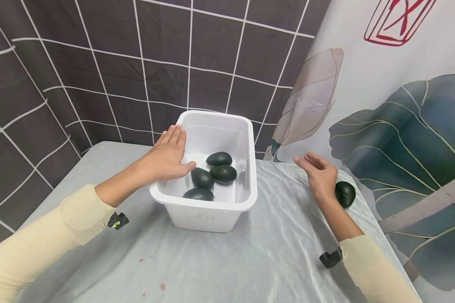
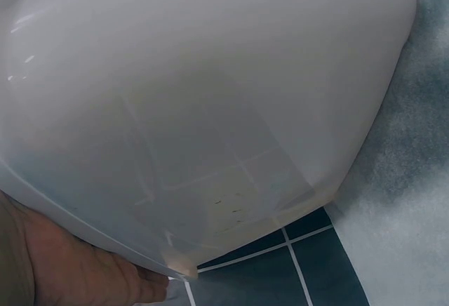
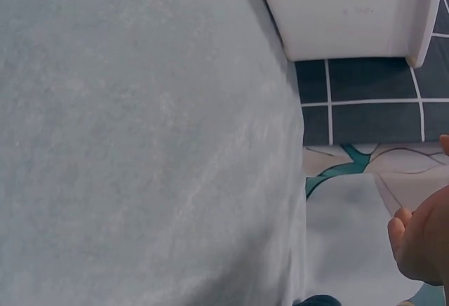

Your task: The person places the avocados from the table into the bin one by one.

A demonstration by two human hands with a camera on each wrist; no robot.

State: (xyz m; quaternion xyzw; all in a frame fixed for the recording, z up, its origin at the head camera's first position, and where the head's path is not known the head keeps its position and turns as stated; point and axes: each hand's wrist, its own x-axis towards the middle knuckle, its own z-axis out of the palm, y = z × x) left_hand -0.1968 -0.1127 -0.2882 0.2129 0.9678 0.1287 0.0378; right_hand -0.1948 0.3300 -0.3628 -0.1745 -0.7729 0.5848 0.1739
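The front rim of the white tub (image 1: 212,206) partly hides the nearest dark fruit (image 1: 198,194).

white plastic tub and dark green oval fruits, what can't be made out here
- Head: underside of the nearest dark green oval fruit, hidden by the front of the white plastic tub.
- Head: left edge of the lone dark green oval fruit, behind the bare right hand and wrist.
- Left wrist: the tub's contents, hidden by its wall.
- Right wrist: part of the right hand, cut off by the right edge.

The bench (image 1: 220,269), draped in pale grey cloth (image 1: 280,210), carries a white bin (image 1: 202,216). One dark avocado (image 1: 346,194) lies right of the bin; reddish spots (image 1: 162,286) mark the bin's near side of the cloth.
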